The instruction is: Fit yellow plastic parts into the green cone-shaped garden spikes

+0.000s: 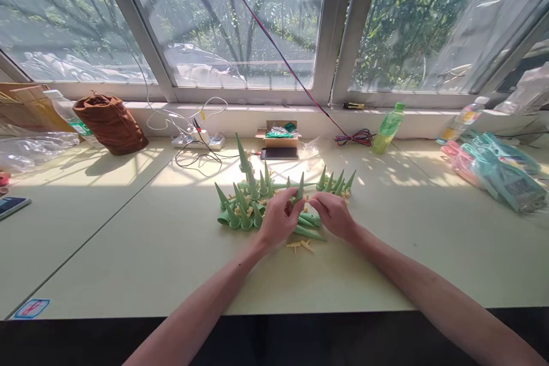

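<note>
My left hand (279, 214) is closed around a green cone (301, 187) that points upward. Close beside it, my right hand (333, 214) pinches at a small pale-yellow piece (307, 199), mostly covered by the fingers. Many green cones (246, 218) stand or lie in a cluster to the left, with small yellow pieces among them. A tall stack of cones (242, 154) rises at the back of this cluster. More upright cones (337, 182) form a group behind my right hand. Several loose yellow pieces (300, 246) rest on the table in front of my hands.
At the back stand a small open cardboard box (281, 140), a dark phone (279, 153), a power strip with cables (199, 140) and a green bottle (388, 128). A brown drawstring bag (110, 124) is at left. Plastic-wrapped items (497, 166) lie at right on the table (150, 263).
</note>
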`<state>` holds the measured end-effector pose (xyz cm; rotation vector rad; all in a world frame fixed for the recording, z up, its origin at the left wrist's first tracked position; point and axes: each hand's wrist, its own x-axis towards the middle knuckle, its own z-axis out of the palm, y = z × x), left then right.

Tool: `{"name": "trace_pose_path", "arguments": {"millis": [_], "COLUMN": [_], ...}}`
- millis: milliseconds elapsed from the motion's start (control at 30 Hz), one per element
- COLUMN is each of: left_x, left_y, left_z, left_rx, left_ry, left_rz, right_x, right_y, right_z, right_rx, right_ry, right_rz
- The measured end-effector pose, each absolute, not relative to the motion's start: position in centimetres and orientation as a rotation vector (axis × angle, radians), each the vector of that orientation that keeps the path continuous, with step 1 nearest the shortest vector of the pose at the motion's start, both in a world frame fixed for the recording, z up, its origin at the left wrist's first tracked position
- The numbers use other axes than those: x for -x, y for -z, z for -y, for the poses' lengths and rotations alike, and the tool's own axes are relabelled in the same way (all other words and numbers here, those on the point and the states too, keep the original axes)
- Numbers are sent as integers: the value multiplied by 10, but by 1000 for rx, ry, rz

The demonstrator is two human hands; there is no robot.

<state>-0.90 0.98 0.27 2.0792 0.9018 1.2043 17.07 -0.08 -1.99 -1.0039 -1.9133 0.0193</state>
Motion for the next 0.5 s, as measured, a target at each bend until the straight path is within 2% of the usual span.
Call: {"name": "trace_pose_path", "arguments": {"millis": [333, 500], "left_x": [8, 9], "left_y": [-3, -6], "left_z": [-9, -9], "left_rx": [-2009, -1996], "left_ry": [-1223, -1216], "left_rz": [-947, -932], "right_x": [-167, -167], "right_y": [17, 17], "right_z": [5, 5], "right_rx": [1001, 945], "right_ry": [-178, -147], "right_rz": [1838, 1852]}}
